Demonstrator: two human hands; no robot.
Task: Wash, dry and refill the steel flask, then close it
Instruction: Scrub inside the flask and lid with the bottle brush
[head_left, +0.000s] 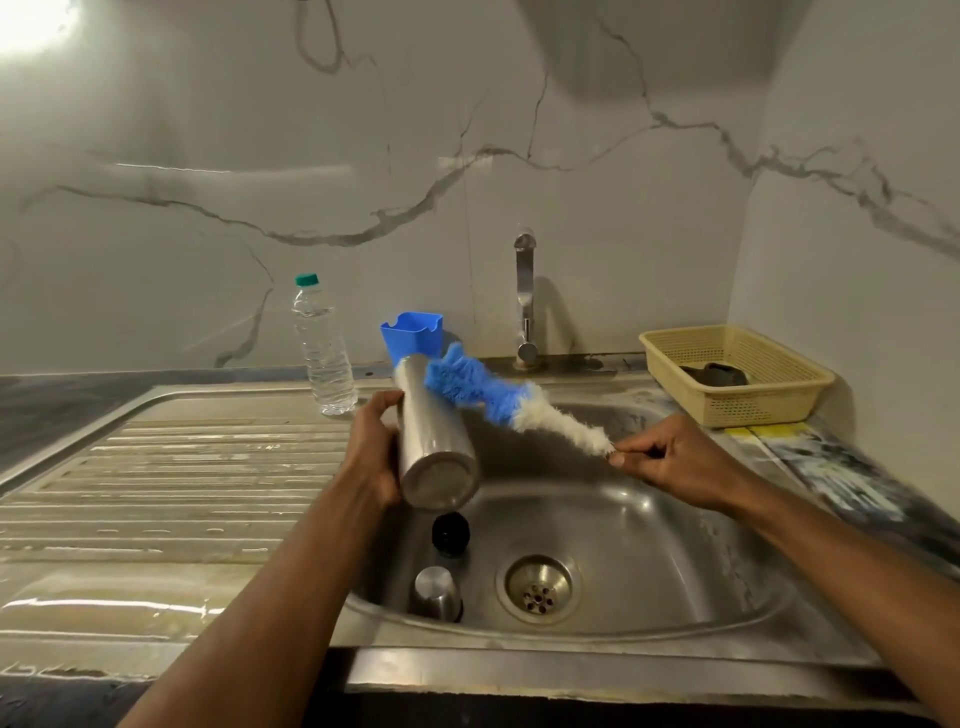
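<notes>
My left hand (375, 447) grips the steel flask (435, 431) around its body, tilted with its base toward me and its mouth pointing away, above the sink basin (649, 545). My right hand (670, 460) pinches the handle end of a bottle brush (498, 397) with blue and white bristles. The brush's blue tip lies against the flask's upper side near the mouth. In the basin below lie a black inner stopper (450, 532) and a steel cap (435, 592).
A tap (525, 301) stands behind the basin with no water running. A clear plastic water bottle (323, 348) with a green cap and a blue holder (413, 335) stand at the back. A beige basket (737, 374) sits at the right. The ribbed drainboard (171, 478) lies left.
</notes>
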